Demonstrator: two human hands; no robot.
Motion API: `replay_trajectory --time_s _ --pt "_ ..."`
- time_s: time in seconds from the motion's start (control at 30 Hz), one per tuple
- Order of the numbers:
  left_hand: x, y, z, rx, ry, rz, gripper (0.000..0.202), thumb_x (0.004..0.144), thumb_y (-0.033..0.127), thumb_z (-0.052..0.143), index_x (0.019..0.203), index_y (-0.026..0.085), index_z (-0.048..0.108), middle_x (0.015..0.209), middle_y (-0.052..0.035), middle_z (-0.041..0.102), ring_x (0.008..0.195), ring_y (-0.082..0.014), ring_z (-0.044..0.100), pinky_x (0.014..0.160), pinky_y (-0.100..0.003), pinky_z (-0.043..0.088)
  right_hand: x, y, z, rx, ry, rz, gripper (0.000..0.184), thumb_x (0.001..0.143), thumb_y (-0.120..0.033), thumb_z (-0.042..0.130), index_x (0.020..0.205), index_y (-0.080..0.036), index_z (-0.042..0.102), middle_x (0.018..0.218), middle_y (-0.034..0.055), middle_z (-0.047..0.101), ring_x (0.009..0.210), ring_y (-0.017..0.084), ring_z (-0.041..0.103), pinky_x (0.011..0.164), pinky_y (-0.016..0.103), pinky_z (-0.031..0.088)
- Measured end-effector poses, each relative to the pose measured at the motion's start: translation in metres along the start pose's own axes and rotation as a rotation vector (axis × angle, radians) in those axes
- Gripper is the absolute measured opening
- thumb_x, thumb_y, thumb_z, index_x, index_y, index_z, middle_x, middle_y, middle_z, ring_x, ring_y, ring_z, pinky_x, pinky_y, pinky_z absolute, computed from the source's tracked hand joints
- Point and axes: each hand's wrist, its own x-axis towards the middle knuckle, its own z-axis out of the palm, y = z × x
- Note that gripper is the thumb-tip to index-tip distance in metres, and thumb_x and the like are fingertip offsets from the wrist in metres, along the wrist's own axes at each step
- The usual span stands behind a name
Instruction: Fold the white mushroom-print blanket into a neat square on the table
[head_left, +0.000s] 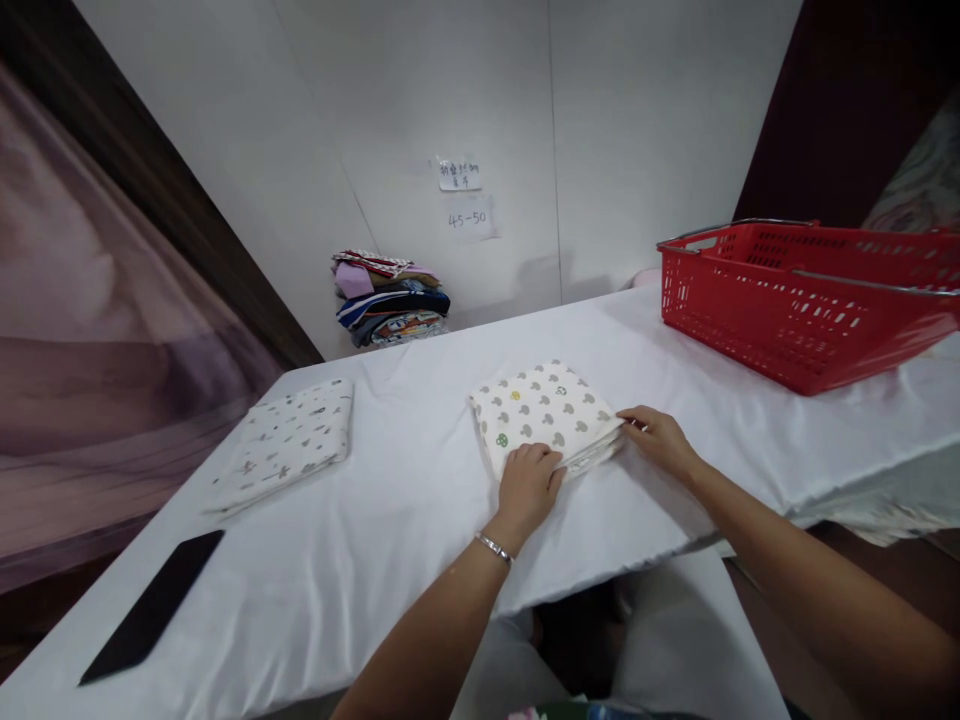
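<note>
A white folded cloth printed with grey mushroom shapes, plus a few green and yellow ones, lies in the middle of the table. My left hand rests on its front edge, fingers laid over the top and thumb out to the side. At the right corner, my right hand pinches the layered edge between thumb and fingers. To the left sits another white folded cloth with small dark prints, touched by neither hand.
A red plastic basket with metal handles stands at the back right. Several folded fabrics are stacked against the wall. Near the left front lies a flat black rectangular thing. White satiny cloth covers the table, and handwritten paper notes hang on the wall.
</note>
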Motion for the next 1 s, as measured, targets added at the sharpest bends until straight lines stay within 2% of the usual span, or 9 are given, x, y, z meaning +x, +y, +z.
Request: replay_trajectory --time_s 0.1,0.27,0.43,0.57,0.63,0.77,0.87,1.0 --pt "-0.001 0.000 0.001 0.020 0.009 0.009 0.017 0.088 0.025 0.050 0.103 0.022 0.058 0.100 -0.0036 0.057 0.092 -0.0190 0.048 0.081 -0.036 0.039 -0.003 -0.001 0.002 -0.024 -0.012 0.017 0.024 0.074 -0.023 0.049 0.090 -0.023 0.067 0.082 0.0014 0.066 0.072 0.017 0.058 0.067 0.029 0.044" --pt "-0.002 0.001 0.002 0.049 0.028 0.021 0.017 0.089 0.024 0.049 0.103 0.022 0.058 0.097 -0.0034 0.056 0.090 -0.0185 0.049 0.079 -0.035 0.039 -0.005 -0.001 0.003 0.008 0.038 0.006 0.023 0.077 -0.026 0.047 0.091 -0.022 0.065 0.084 0.0015 0.065 0.071 0.016 0.057 0.064 0.028 0.044" --pt "-0.003 0.003 0.001 0.099 0.008 0.015 0.014 0.089 0.025 0.049 0.098 0.022 0.058 0.090 -0.0034 0.054 0.086 -0.0183 0.047 0.074 -0.034 0.039 -0.005 0.006 0.006 -0.055 -0.031 0.054 0.025 0.074 -0.023 0.048 0.091 -0.022 0.066 0.081 0.0016 0.065 0.071 0.016 0.058 0.067 0.029 0.044" --pt "-0.004 0.003 -0.002 0.078 -0.008 -0.009 0.013 0.089 0.027 0.048 0.093 0.021 0.059 0.087 -0.0032 0.053 0.084 -0.0182 0.047 0.074 -0.033 0.038 -0.006 0.008 0.004 -0.093 -0.067 0.054 0.026 0.077 -0.024 0.047 0.095 -0.022 0.065 0.085 0.0024 0.065 0.073 0.017 0.059 0.069 0.030 0.046" --pt "-0.003 0.003 -0.005 0.046 -0.022 -0.019 0.015 0.090 0.031 0.047 0.089 0.021 0.059 0.085 -0.0032 0.053 0.083 -0.0181 0.047 0.074 -0.033 0.038 -0.008 0.006 0.003 -0.124 -0.062 -0.007 0.026 0.080 -0.025 0.046 0.099 -0.024 0.064 0.094 0.0037 0.064 0.081 0.018 0.059 0.072 0.032 0.047" --pt "0.002 0.004 -0.010 0.031 -0.040 -0.036 0.016 0.090 0.032 0.046 0.085 0.021 0.058 0.084 -0.0028 0.054 0.083 -0.0181 0.048 0.072 -0.033 0.037 -0.009 -0.004 -0.001 -0.219 -0.003 -0.256 0.026 0.085 -0.027 0.046 0.105 -0.027 0.063 0.111 0.0059 0.058 0.101 0.023 0.053 0.080 0.038 0.048" --pt "0.009 0.007 -0.010 0.052 -0.065 -0.017 0.015 0.090 0.029 0.045 0.086 0.021 0.057 0.087 -0.0029 0.055 0.083 -0.0180 0.048 0.071 -0.033 0.037 -0.007 -0.013 -0.003 -0.287 -0.016 -0.396 0.025 0.087 -0.026 0.044 0.099 -0.026 0.065 0.104 0.0075 0.061 0.097 0.023 0.053 0.077 0.039 0.048" --pt "0.017 0.008 -0.008 0.060 -0.109 -0.001 0.014 0.090 0.027 0.046 0.086 0.021 0.058 0.087 -0.0025 0.055 0.081 -0.0175 0.049 0.070 -0.032 0.038 -0.001 -0.017 -0.004 -0.339 -0.063 -0.462 0.026 0.088 -0.025 0.041 0.095 -0.025 0.067 0.095 0.0079 0.063 0.090 0.023 0.054 0.074 0.037 0.048"
